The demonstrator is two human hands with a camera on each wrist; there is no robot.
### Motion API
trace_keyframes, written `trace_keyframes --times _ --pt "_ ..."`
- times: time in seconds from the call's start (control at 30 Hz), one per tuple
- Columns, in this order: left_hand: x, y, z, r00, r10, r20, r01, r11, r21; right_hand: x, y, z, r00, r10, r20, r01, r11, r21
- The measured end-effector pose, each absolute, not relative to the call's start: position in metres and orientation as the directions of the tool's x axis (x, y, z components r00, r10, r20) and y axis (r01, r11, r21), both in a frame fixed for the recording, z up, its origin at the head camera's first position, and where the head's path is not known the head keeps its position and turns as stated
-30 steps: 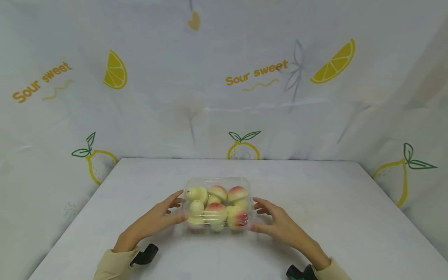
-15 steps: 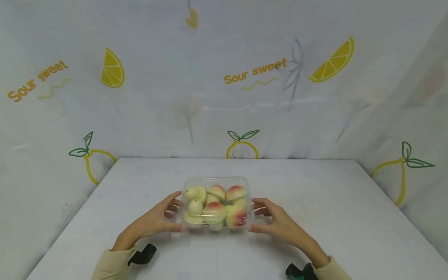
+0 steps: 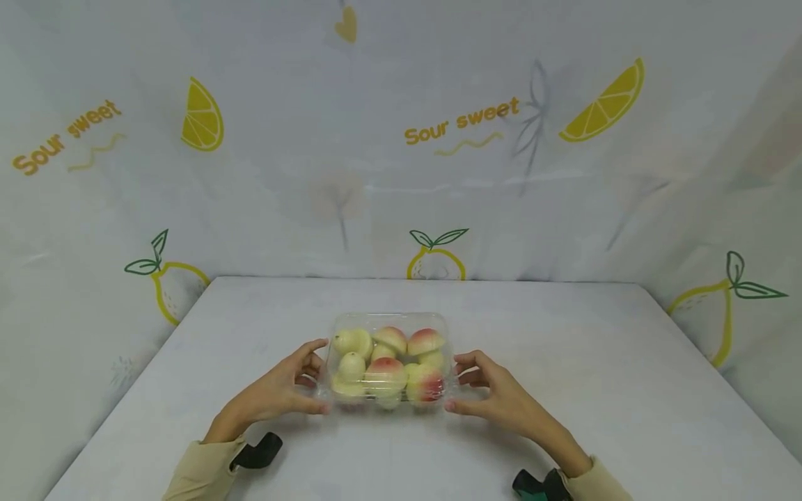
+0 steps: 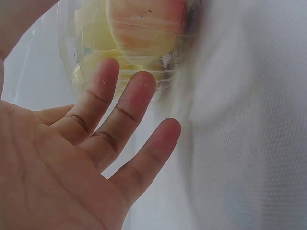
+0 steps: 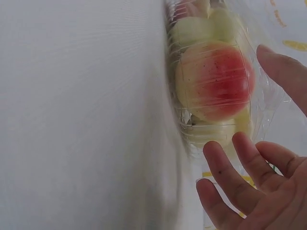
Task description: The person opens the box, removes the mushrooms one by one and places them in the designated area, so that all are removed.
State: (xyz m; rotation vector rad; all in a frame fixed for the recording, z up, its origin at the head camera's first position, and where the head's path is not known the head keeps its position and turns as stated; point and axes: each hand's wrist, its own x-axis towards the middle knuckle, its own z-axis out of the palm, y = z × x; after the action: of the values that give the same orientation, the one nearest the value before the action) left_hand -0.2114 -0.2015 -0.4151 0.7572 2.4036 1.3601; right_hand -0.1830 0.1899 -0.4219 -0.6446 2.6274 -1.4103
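Observation:
A clear plastic clamshell box stands on the table, filled with several pale yellow and red fruits that look like peaches. At its left end is my left hand, fingers spread along the side and thumb by the near corner. My right hand mirrors this at the right end. In the left wrist view, extended fingers lie just in front of the box wall. A red-cheeked fruit shows through the ribbed plastic in the right wrist view, between thumb and fingers. Whether the fingertips touch the box is hard to tell.
The white table reaches back to a pale cloth backdrop printed with lemons and lettering. Black straps with mounts sit at both wrists, below beige sleeves.
My left thumb has drawn back from over the box's front to its near left corner. The right hand stays about where it was, and the view tilts slightly.

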Motion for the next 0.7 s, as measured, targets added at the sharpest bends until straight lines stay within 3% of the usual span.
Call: trace_keyframes --times 0.3,0.7 --pt "-0.2146 -0.2055 -0.415 -0.814 0.58 0.03 0.312 0.394 0.865 -0.1817 0.1895 -0.4191 -0.913 -0.392 0.113 -0.307 0.479 -0.822" --pt "-0.2158 -0.2052 -0.4181 -0.768 0.639 -0.044 0.16 0.258 0.953 -0.1817 0.1875 -0.4217 -0.906 -0.423 0.027 -0.208 0.387 -0.899"
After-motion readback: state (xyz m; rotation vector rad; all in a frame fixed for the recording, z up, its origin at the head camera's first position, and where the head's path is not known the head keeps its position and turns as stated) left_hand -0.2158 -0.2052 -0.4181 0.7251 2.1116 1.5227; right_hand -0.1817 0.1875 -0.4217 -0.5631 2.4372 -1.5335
